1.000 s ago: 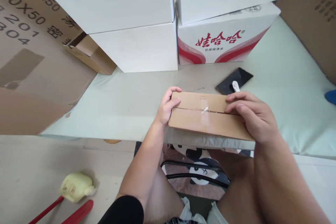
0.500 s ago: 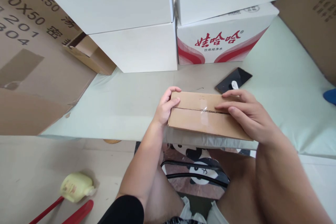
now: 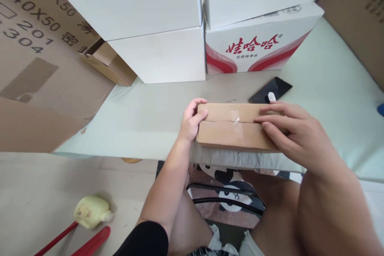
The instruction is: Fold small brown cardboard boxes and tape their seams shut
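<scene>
Small carton (image 3: 220, 134), tan, with glossy clear tape; at 12 o'clock from it, box (image 3: 252, 48), white with red lettering and curved red bands; at 1, flat slab (image 3: 263, 93), black; at 6, panda-patterned surface (image 3: 235, 195), black and white on mottled pinkish brown; at 7, sleeve (image 3: 147, 236), black; at 8, bottle (image 3: 91, 211), pale yellow; beneath, cloth (image 3: 150, 120), pale green.

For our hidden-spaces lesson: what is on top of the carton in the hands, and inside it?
On the carton: clear tape across the seam, plus the left thumb and right fingers. Its shut flaps hide whatever is inside.
</scene>
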Action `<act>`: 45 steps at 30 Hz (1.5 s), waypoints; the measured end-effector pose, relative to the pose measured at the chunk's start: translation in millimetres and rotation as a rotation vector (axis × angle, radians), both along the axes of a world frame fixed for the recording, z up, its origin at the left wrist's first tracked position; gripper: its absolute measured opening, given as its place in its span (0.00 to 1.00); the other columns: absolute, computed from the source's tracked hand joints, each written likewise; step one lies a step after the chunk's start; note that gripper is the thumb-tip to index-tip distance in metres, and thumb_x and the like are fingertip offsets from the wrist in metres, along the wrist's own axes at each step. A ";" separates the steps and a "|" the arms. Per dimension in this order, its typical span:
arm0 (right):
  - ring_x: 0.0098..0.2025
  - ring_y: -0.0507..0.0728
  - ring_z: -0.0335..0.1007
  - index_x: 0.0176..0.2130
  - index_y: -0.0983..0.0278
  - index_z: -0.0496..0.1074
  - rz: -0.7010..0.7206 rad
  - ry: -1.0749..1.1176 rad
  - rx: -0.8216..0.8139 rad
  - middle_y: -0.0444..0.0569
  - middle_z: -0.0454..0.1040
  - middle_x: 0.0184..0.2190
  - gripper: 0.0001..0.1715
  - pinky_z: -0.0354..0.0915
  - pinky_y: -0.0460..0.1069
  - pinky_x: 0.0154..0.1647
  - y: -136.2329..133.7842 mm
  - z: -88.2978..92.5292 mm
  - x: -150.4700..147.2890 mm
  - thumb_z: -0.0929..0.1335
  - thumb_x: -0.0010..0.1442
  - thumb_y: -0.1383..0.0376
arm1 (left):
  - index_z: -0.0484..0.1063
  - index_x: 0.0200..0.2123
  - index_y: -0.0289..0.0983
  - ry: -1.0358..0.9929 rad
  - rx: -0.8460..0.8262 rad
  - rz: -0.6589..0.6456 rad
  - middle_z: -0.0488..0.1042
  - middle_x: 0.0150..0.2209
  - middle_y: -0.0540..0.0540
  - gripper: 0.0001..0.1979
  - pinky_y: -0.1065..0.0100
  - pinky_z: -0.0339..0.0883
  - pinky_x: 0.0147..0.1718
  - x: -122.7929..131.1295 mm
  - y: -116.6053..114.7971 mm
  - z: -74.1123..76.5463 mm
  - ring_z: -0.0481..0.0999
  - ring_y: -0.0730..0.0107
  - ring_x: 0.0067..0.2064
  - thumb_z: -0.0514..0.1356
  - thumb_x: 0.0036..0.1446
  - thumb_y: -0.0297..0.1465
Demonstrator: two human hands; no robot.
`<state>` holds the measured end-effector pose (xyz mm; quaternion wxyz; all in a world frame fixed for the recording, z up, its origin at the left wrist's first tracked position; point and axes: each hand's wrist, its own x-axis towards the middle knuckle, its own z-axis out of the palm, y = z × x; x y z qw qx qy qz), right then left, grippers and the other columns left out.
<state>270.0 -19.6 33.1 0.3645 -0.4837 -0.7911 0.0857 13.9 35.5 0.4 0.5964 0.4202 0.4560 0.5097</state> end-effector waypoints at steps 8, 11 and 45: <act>0.53 0.68 0.75 0.47 0.57 0.79 -0.048 -0.008 0.028 0.55 0.79 0.50 0.13 0.70 0.67 0.57 -1.9 -0.2 -1.7 0.67 0.65 0.61 | 0.68 0.40 0.42 0.003 0.027 0.139 0.68 0.32 0.51 0.18 0.68 0.60 0.31 2.5 -0.8 -3.9 0.68 0.69 0.31 0.67 0.46 0.36; 0.56 0.69 0.73 0.49 0.57 0.79 -0.046 -0.024 0.007 0.55 0.79 0.51 0.15 0.67 0.70 0.61 -0.4 -5.9 -1.2 0.67 0.65 0.59 | 0.69 0.40 0.41 0.011 0.050 0.158 0.68 0.33 0.51 0.17 0.68 0.61 0.32 4.2 -1.8 -5.3 0.69 0.69 0.32 0.68 0.47 0.35; 0.57 0.68 0.71 0.41 0.61 0.80 -0.500 -0.033 -0.517 0.57 0.80 0.51 0.18 0.64 0.58 0.59 37.0 -79.0 25.8 0.68 0.51 0.71 | 0.68 0.52 0.41 0.232 0.132 0.009 0.73 0.51 0.43 0.25 0.62 0.70 0.47 -5.8 -3.9 -3.8 0.74 0.60 0.48 0.66 0.51 0.40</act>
